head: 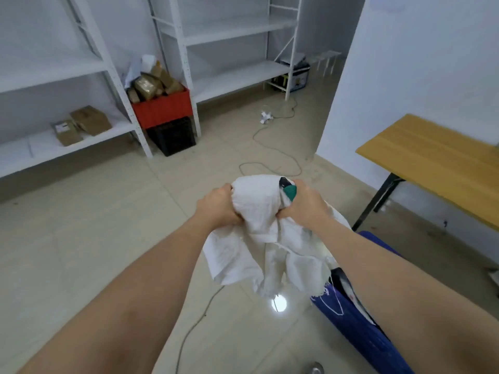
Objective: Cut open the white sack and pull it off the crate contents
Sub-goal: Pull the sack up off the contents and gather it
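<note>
The white woven sack (256, 228) hangs bunched in the air in front of me, its frayed lower edge dangling over the floor. My left hand (220, 205) grips its upper left part. My right hand (303, 203) grips the upper right part and also holds a green-and-black cutter (287, 187) against the cloth. Under my right forearm stands a blue crate (351, 317) with dark contents, partly hidden by the arm.
A wooden table (437, 160) on black legs stands at the right. White metal shelves (224, 41) line the far wall, with cardboard boxes (81, 125), a red crate (162, 109) on a black crate (172, 137). A cable (270, 163) runs across the tiled floor.
</note>
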